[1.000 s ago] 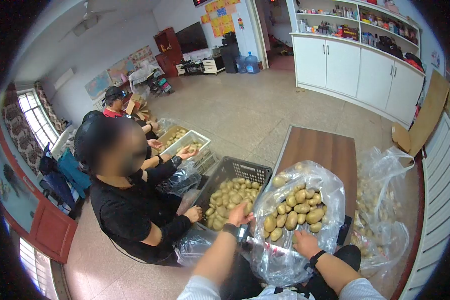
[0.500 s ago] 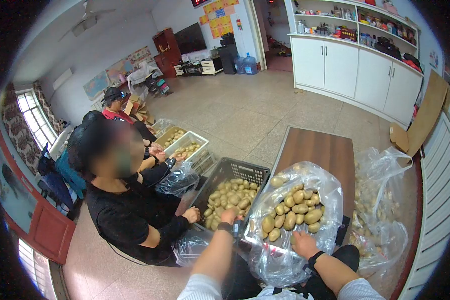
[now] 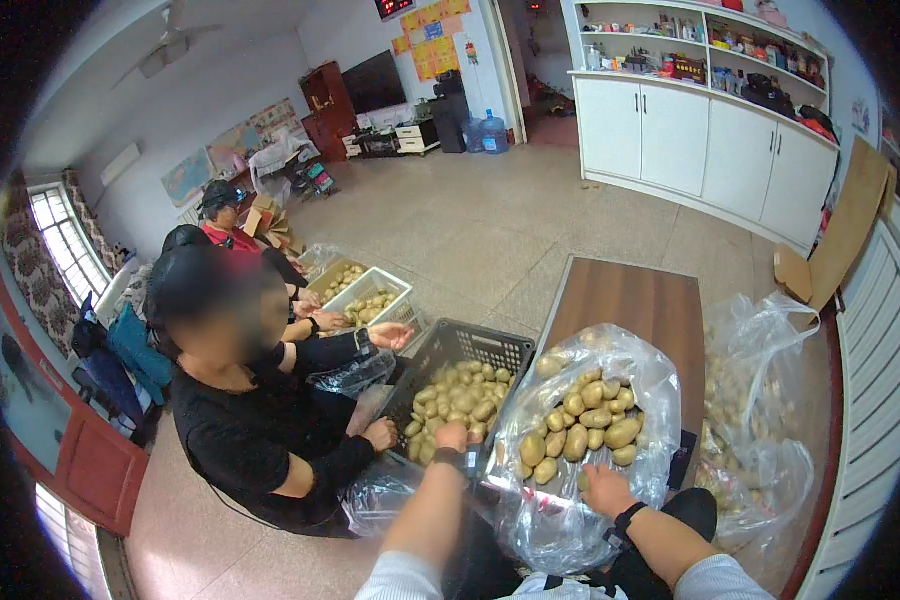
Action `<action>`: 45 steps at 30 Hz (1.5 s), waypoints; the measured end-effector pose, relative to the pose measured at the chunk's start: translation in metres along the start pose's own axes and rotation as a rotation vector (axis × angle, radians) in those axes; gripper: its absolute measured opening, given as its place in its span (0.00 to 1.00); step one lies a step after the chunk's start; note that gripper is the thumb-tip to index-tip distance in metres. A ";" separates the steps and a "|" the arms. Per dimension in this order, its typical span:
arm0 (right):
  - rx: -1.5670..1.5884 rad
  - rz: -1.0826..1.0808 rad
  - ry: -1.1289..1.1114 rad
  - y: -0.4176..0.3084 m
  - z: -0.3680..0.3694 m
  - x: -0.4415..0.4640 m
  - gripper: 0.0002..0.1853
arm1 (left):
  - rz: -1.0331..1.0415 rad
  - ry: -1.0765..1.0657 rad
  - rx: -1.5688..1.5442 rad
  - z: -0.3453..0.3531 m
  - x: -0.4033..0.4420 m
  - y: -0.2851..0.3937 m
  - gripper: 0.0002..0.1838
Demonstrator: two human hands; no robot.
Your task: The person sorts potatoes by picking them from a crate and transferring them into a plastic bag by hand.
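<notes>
Many oval, brownish-green fruits that look like kiwifruit (image 3: 460, 392) fill a dark plastic crate (image 3: 440, 345) at centre. My left hand (image 3: 454, 438) reaches down into the crate's near right corner, among the fruit; its fingers are mostly hidden. To the right, a clear plastic bag (image 3: 660, 385) lies spread open with more kiwifruit (image 3: 592, 417) inside. At the bag's near side, my right hand (image 3: 610, 490) is closed around one greenish kiwifruit (image 3: 583, 482), only partly showing.
A wooden-topped table (image 3: 625, 295) stands behind the bag. Filled plastic bags (image 3: 755, 440) sit on the floor at right. A person in black (image 3: 260, 420) sits at the left of the crate, others further back beside a white crate (image 3: 395, 290). White cabinets (image 3: 670, 140) line the back wall.
The nearby person's far hand has lifted and stretched out over the crate's far left side, palm open. My hands stay nearly in place; the view has shifted slightly.
</notes>
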State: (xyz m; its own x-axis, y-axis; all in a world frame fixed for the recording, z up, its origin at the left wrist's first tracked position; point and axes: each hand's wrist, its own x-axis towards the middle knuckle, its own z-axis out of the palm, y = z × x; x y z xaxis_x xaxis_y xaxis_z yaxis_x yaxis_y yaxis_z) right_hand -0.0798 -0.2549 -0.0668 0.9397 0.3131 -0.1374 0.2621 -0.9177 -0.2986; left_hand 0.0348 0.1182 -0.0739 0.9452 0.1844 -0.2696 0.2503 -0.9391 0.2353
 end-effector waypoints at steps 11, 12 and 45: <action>0.421 0.138 0.048 0.007 0.001 0.019 0.32 | 0.166 -0.027 -1.002 0.007 -0.014 0.045 0.13; 0.523 0.229 -0.003 0.007 0.000 0.023 0.34 | 0.120 -0.088 -1.069 0.009 -0.014 0.046 0.14; 1.114 0.092 0.004 -0.051 -0.048 0.037 0.17 | 0.266 -0.707 -0.988 -0.029 -0.080 0.124 0.35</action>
State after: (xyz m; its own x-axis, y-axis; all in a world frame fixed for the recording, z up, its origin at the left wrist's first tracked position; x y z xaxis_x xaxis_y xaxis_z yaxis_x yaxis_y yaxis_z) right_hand -0.0479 -0.2078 -0.0114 0.9466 0.2527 -0.2002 -0.1497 -0.2052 -0.9672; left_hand -0.0041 -0.0043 0.0037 0.7471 -0.4628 -0.4771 0.4084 -0.2467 0.8788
